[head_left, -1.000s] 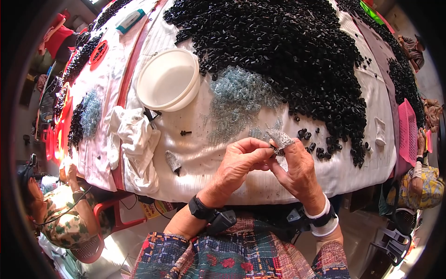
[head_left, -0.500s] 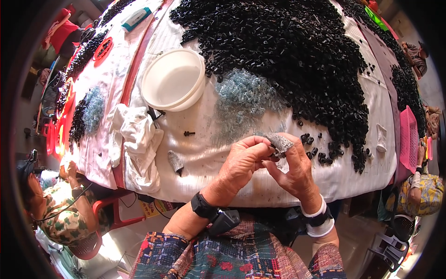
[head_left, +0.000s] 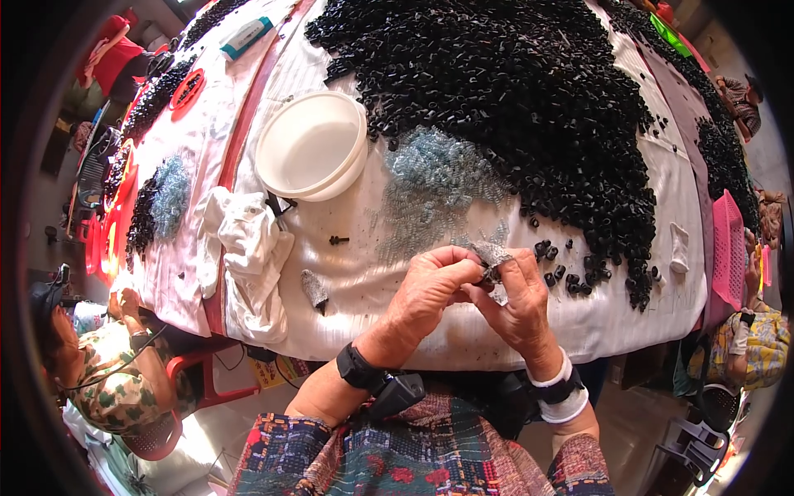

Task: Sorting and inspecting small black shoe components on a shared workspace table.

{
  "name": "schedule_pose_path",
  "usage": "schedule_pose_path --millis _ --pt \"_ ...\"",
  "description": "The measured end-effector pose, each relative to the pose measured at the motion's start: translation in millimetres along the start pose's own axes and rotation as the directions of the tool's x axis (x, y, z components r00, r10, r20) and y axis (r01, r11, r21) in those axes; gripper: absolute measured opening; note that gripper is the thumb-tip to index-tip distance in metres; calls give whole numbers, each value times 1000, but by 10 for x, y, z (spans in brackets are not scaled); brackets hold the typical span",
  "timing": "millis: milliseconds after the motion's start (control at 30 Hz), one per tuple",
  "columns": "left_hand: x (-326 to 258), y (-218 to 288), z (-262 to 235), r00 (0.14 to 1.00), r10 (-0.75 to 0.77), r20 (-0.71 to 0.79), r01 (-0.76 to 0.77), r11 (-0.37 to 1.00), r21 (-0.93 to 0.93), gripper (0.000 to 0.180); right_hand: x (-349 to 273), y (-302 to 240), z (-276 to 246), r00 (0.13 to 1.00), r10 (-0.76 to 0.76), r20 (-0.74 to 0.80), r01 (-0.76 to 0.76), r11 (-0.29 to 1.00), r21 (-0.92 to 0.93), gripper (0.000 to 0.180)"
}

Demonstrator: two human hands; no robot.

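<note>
My left hand (head_left: 426, 289) and my right hand (head_left: 517, 302) meet over the near part of the cloth-covered table. Their fingertips close around a small black part (head_left: 490, 274), mostly hidden by the fingers. A grey, speckled, sleeve-like piece (head_left: 494, 251) sits at the right fingers, just above the black part. Whether it is gripped or worn on a finger is unclear. Another grey piece (head_left: 313, 288) with a dark tip lies left of my hands. Just beyond them spreads a heap of fine, clear-bluish metal springs (head_left: 438, 178).
A huge pile of small black parts (head_left: 513, 99) covers the far table. A white basin (head_left: 310, 149), a crumpled white cloth (head_left: 252, 248) and one black fitting (head_left: 340, 240) lie leftward. A pink basket (head_left: 728, 248) stands right. People sit at left (head_left: 116, 372) and right (head_left: 757, 347).
My right hand has shifted slightly left and down, its fingers bending more over the pieces. The grey piece has tilted and moved slightly left. The left hand stays nearly in place.
</note>
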State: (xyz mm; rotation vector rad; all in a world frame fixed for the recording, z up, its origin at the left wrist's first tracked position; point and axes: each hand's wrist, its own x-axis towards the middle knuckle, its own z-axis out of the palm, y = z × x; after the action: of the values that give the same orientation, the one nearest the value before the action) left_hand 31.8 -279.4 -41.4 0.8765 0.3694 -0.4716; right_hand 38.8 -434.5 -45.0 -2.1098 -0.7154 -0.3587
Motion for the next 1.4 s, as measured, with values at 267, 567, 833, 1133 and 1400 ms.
schedule_pose_path --millis 267,567,833,1133,1400 --pt "-11 -40 -48 999 -36 -20 37 997 64 7 -8 -19 1 998 -66 17 67 992 -103 30" --pt "-77 4 -91 991 -71 116 76 996 -39 13 -11 25 -79 999 -36 7 36 999 -32 33" --pt "-154 66 -63 991 -10 130 -14 983 182 19 0 22 -129 997 -74 23 74 997 1 35" --pt "-148 12 -83 982 23 188 -63 975 213 21 -19 13 -137 993 -113 32 113 994 1 41" --pt "-177 63 -63 974 -12 226 -8 996 90 25 60 3 -188 989 -149 25 149 989 4 43"
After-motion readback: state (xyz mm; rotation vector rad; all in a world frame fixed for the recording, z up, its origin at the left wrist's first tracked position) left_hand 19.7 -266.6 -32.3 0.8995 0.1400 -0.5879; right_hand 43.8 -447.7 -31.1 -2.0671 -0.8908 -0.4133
